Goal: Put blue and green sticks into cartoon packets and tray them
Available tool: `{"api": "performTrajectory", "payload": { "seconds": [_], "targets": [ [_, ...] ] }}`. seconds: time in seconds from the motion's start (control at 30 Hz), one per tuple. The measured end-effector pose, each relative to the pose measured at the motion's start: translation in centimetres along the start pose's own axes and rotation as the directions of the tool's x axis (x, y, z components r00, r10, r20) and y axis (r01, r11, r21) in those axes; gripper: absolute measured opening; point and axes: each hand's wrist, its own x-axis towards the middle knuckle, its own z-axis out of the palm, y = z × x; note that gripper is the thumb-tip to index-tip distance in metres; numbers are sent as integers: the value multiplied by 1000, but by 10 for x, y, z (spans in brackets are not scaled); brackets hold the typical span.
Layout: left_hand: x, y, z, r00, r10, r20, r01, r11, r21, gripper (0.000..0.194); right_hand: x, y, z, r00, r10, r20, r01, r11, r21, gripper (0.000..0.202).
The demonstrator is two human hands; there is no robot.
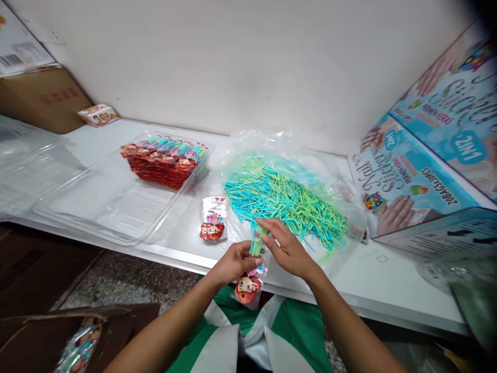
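My left hand (237,262) grips a small clear packet (248,289) with a red-haired cartoon face, its top at the table's front edge. A short bundle of green and blue sticks (257,243) stands at the packet's top, between my hands. The curled fingers of my right hand (285,246) close on the bundle's upper right side. Just behind, an open plastic bag (233,155) holds a heap of loose green and blue sticks (287,199). Left of my hands lies a small stack of similar packets (213,220).
A clear plastic tray (93,230) at left holds rows of filled packets (159,166). Printed blue boxes (411,181) stand at right. A brown carton (46,98) is at the back left. Another open carton (23,342) sits below the table (361,298).
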Motion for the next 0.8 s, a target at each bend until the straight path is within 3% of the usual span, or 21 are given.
{"api": "performTrajectory", "payload": {
  "seconds": [0.07, 0.23, 0.4, 0.53, 0.67, 0.8],
  "targets": [
    [-1, 2, 0, 1000, 2, 12, -2, 1000, 14, 32, 1, -1, -1, 998, -45, 33, 46, 999, -24, 35],
    [-2, 2, 0, 999, 35, -10, -34, 998, 60, 27, -1, 0, 1, 998, 63, -1, -63, 998, 15, 49],
    [-1, 1, 1, 999, 45, 6, -45, 998, 44, 32, -2, -2, 3, 993, -27, 118, 31, 999, -32, 49],
    [-1, 1, 1, 999, 33, -1, -33, 999, 21, 36, 0, -4, 1, 994, -24, 105, 26, 1000, -12, 44],
    [-2, 5, 1, 999, 25, -21, -25, 999, 24, 33, 0, -3, 0, 995, 88, 47, -92, 993, 79, 48],
    [-3, 10, 3, 999, -4, -39, 3, 1000, -26, 40, 2, 1, 0, 993, 122, 5, -121, 982, 145, 33]
  ]
}}
